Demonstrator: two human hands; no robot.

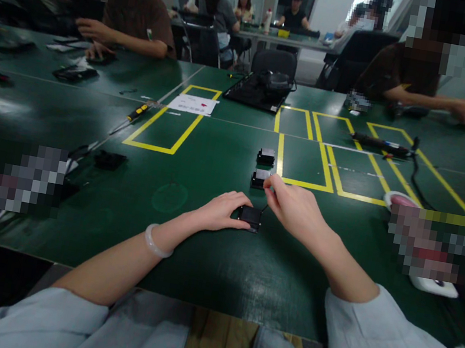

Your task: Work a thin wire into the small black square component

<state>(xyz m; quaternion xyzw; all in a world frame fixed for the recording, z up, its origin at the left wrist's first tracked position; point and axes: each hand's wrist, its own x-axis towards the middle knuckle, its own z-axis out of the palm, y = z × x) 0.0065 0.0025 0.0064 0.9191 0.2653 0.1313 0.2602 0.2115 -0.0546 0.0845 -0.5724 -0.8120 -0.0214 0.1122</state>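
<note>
Flat on the green table (207,265), a small black rectangular part (250,217) is gripped at its left side between the thumb and fingers of my left hand (226,210). My right hand (298,207) is closed in a pinch just above and to the right of that part. A thin dark piece shows below its fingertips, too small to name. Beyond lie two similar black blocks with grey tops, a nearer block (260,178) beside my right fingertips and a farther block (266,156) behind it.
Yellow tape outlines (302,184) mark the table. A yellow-black screwdriver (138,112) and a white paper (193,105) lie left; a black rod-shaped tool (381,145) and a phone-like white-edged object (433,286) lie right. Across the table, people (138,19) handle small items.
</note>
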